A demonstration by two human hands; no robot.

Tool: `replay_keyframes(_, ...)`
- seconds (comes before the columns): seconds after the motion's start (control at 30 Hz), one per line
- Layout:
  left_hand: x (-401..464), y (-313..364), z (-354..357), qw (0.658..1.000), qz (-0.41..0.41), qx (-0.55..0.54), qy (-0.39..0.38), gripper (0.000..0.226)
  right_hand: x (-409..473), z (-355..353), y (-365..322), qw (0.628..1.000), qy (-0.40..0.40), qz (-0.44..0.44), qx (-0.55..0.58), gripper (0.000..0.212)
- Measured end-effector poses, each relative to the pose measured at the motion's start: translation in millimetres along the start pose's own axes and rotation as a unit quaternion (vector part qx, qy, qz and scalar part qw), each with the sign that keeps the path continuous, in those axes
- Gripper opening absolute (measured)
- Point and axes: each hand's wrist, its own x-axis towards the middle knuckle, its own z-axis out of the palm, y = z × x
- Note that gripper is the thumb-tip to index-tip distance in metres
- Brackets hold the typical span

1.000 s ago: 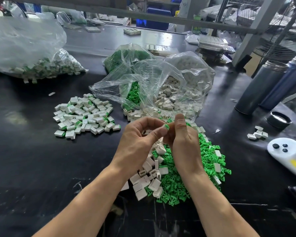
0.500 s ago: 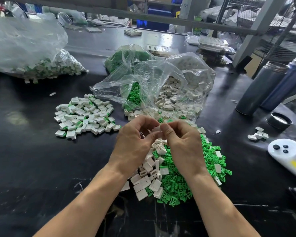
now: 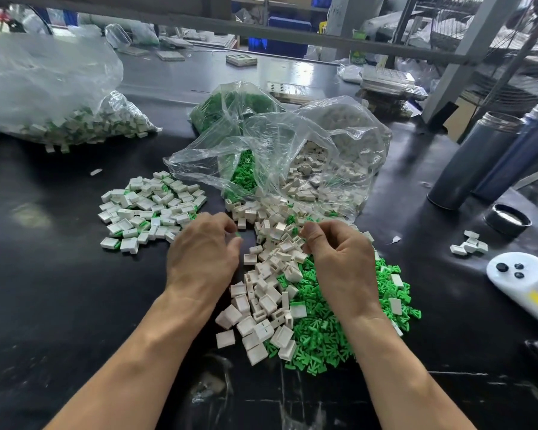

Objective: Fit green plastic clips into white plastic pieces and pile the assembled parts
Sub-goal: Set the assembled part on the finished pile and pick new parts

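Head view shows both hands low over the black table (image 3: 59, 290), apart from one another. Left hand (image 3: 204, 252) has its fingers curled, and a sliver of green (image 3: 238, 234) shows at the fingertips; I judge it pinches an assembled part, though the white body is hidden under the fingers. Right hand (image 3: 339, 252) has its fingers bent down into the white pieces (image 3: 271, 274), thumb tip just beside one; whether it has closed on a piece yet I cannot tell.

Loose white pieces run from the clear bags (image 3: 292, 141) toward the person, and the green clips (image 3: 330, 333) lie heaped touching them on the right, partly under the right wrist. Finished pile (image 3: 149, 209), white parts with green edges showing, sits to the left of the left hand, near it but not touching.

Step in hand, as I read it: 1 part is done and due for the pile, while the right hand is picking stock for the following one.

Next move calls for the left hand to travel a short way left and drop its part onto the finished pile, without scattering it. Right hand needs to single out 1 white piece from the jumble, opening turned so a clip can go in, then a clip from the green heap must be taken.
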Motion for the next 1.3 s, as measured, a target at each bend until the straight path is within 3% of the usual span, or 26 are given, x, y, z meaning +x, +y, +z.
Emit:
replay_keyframes(0.4, 15.2, -15.2, -4.0, 0.991, -0.064, 0.117, 0.022, 0.018, 3.5, -6.3, 1.4, 0.999, 0.014, -0.008, -0.032, 0.028)
replay_keyframes(0.53, 14.5, -12.1, -4.7, 0.995, -0.044, 0.091, 0.025, 0.022, 4.7, -7.9, 3.0, 0.999, 0.023, -0.003, -0.023, 0.014)
replay_keyframes(0.63, 10.9, -4.9, -6.8, 0.999, -0.034, 0.014, 0.002, 0.011, 5.2, -8.8, 4.1, 1.000, 0.020, 0.004, -0.016, 0.012)
replay_keyframes(0.7, 7.1, -1.0, -7.4, 0.997, -0.043, -0.040, -0.046, 0.005, 5.9, -9.6, 3.4, 1.000, 0.023, 0.010, -0.019, 0.021)
replay_keyframes(0.8, 3.1, 0.8, -7.3, 0.987, -0.071, -0.078, -0.120, 0.019, 5.6, -11.6, 1.4, 0.999, 0.023, 0.012, -0.033, 0.041)
replay_keyframes(0.93, 3.8, 0.0, -4.6, 0.983, -0.077, -0.071, -0.151, 0.019, 7.2, -18.4, -1.0, 0.997, 0.044, 0.007, -0.065, 0.056)
replay_keyframes(1.17, 6.4, -3.7, -2.2, 0.978, -0.089, -0.081, -0.169, 0.013, 18.7, -31.1, 4.3, 0.958, -0.003, 0.064, -0.279, 0.019)
replay_keyframes(1.3, 6.8, -3.8, -0.8, 0.978, -0.084, -0.080, -0.173, 0.013, 17.4, -30.1, -0.2, 0.942, -0.034, 0.089, -0.322, 0.010)
